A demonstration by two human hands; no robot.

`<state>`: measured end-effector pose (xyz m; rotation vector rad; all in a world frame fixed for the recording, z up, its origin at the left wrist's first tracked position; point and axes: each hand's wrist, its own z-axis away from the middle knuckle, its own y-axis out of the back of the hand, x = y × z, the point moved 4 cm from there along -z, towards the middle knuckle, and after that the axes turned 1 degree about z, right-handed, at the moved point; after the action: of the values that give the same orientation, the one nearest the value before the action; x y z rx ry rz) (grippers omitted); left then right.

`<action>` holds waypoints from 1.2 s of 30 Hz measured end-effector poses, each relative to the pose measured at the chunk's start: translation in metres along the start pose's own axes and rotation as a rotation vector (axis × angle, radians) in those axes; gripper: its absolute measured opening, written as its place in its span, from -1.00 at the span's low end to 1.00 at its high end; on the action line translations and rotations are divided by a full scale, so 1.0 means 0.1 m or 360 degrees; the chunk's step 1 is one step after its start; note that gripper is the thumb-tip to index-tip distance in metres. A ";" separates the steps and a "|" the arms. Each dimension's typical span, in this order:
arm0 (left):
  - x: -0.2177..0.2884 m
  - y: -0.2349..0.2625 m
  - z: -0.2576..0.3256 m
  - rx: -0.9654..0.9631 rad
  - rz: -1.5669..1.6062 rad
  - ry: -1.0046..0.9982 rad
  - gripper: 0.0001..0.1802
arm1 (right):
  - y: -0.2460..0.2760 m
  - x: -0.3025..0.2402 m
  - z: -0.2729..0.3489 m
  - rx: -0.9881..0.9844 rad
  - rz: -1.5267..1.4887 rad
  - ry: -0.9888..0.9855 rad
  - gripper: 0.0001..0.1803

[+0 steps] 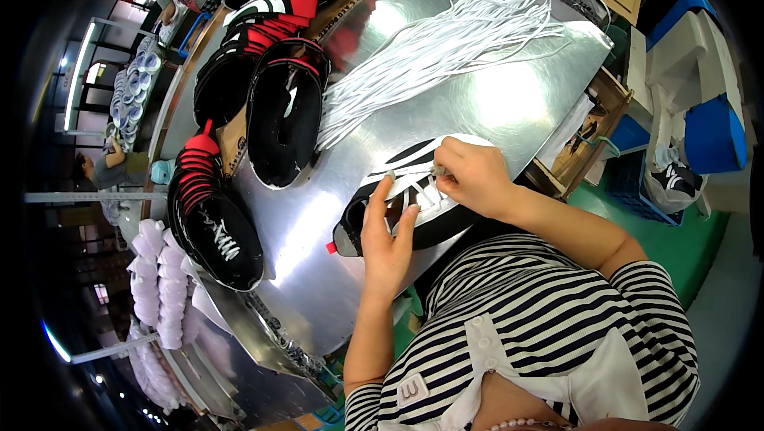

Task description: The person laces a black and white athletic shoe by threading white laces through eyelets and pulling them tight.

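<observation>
Black shoe (414, 200) | between both hands | lace (414, 170) pinched

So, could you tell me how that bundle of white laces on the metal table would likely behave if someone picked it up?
The white laces would probably droop limply, since the strands already lie in loose curves. They look thin, so likely very light. Strands fan out unbound on the metal table, so some may slip free.

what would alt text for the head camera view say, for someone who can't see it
A person's left hand and right hand thread a white lace through a black sneaker on a shiny metal table. A bundle of loose white laces lies beyond it, with more black-and-red sneakers stacked to the left.
</observation>
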<state>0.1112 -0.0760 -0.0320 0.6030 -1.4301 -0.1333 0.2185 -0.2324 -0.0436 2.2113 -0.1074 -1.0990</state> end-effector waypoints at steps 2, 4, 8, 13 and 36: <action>0.18 -0.03 0.08 -0.0009 -0.0513 -0.0271 -0.45 | -0.01 0.02 0.00 0.0091 -0.0163 0.0013 -0.80; 0.39 -0.10 0.16 0.0058 -0.1137 -0.0596 -0.48 | 0.02 0.16 0.05 0.0054 -0.0458 -0.0213 -0.79; 0.49 -0.28 0.16 0.0080 -0.1282 -0.0617 -0.66 | 0.13 0.27 0.09 0.0149 -0.0808 -0.0470 -0.80; 0.20 -0.21 0.03 0.0112 -0.0678 -0.0445 -0.83 | 0.32 0.05 0.42 -0.0184 -0.0155 -0.0323 -0.80; 0.70 -0.18 -0.04 0.0175 -0.0691 -0.0880 -0.83 | 0.16 0.03 0.29 -0.0367 -0.0934 -0.0896 -0.75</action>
<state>0.1310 -0.1202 0.0215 1.0164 -1.8236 -0.6050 0.2022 -0.2609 -0.0485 1.7050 0.4333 -1.9251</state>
